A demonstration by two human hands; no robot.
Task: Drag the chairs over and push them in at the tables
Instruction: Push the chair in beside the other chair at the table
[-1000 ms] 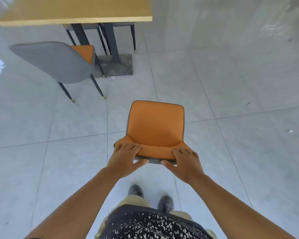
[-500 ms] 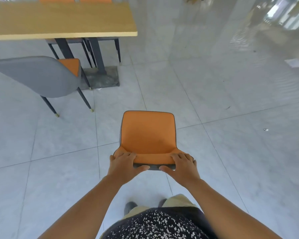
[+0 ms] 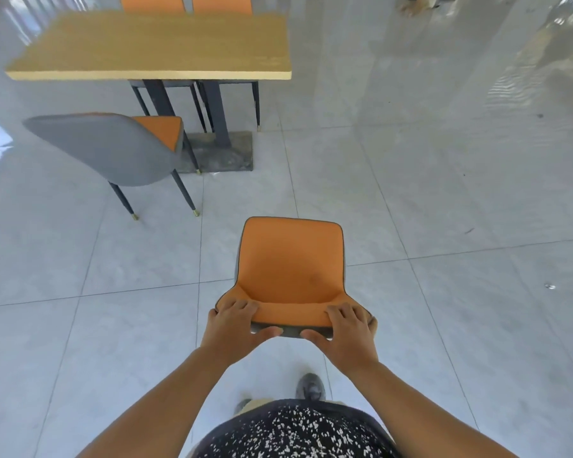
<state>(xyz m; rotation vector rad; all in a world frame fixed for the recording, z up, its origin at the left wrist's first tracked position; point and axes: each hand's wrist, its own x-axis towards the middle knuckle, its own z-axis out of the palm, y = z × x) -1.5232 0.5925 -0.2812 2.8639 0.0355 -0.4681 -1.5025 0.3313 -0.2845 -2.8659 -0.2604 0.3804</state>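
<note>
An orange chair point(image 3: 291, 262) with a grey back shell stands on the tiled floor right in front of me, seat facing away. My left hand point(image 3: 235, 328) grips the left end of its backrest top and my right hand point(image 3: 344, 332) grips the right end, fingers over the orange front, thumbs behind. The wooden table point(image 3: 153, 47) stands at the upper left, some way beyond the chair. A second grey-backed orange chair point(image 3: 113, 150) sits at the table's near left side, angled, partly under the top.
Two more orange chairs point(image 3: 186, 3) are tucked in at the table's far side. The table stands on dark legs with a grey stone base point(image 3: 222, 157). Glossy grey floor tiles point(image 3: 444, 193) stretch to the right. My shoes point(image 3: 308, 388) show below the chair.
The view has shifted so the table and the grey-backed chair sit more to the right and lower in frame. Both hands keep their grip on the backrest.
</note>
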